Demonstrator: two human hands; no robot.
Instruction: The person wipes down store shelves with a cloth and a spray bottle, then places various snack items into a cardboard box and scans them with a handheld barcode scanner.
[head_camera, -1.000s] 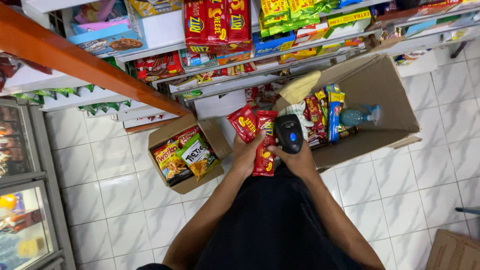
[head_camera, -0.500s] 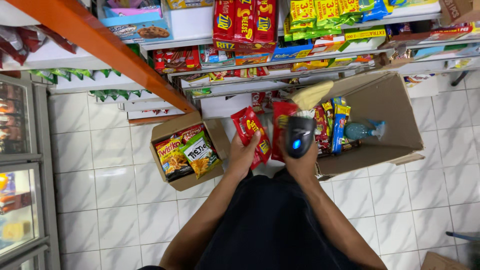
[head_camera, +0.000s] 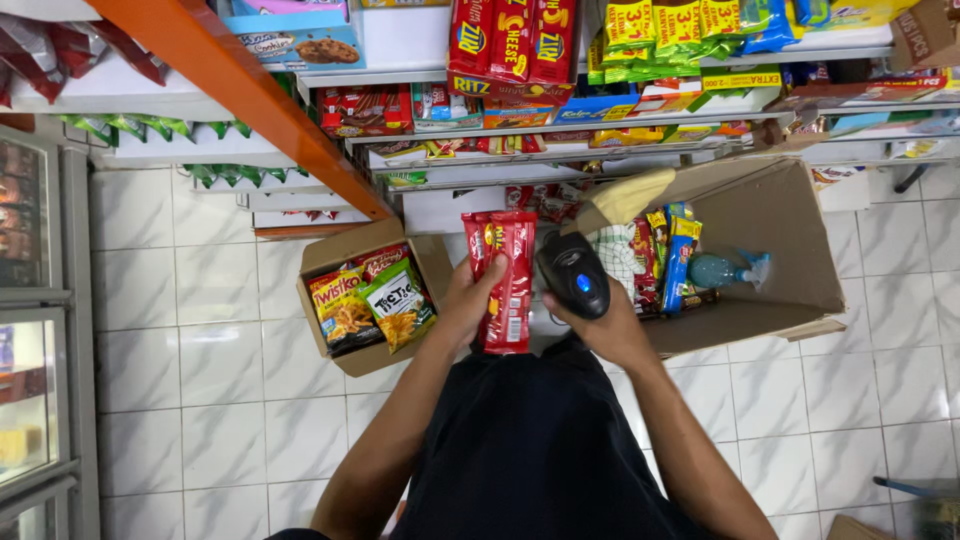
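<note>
Two hands are working above open cardboard boxes. The left hand (head_camera: 468, 298) is gripping red snack packets (head_camera: 506, 280). The right hand (head_camera: 612, 328) is clasping a black handheld scanner (head_camera: 573, 274) beside them.

The left hand (head_camera: 466, 300) grips a pair of long red snack packets (head_camera: 505, 280), upright. Just beside them the right hand (head_camera: 612, 325) holds a black handheld scanner (head_camera: 573, 274) with a blue light. On the white tiled floor (head_camera: 200, 400) stand a small cardboard box (head_camera: 340, 250) of chip bags and a larger open carton (head_camera: 770, 220) of snacks, below stocked shelves (head_camera: 560, 125).
</note>
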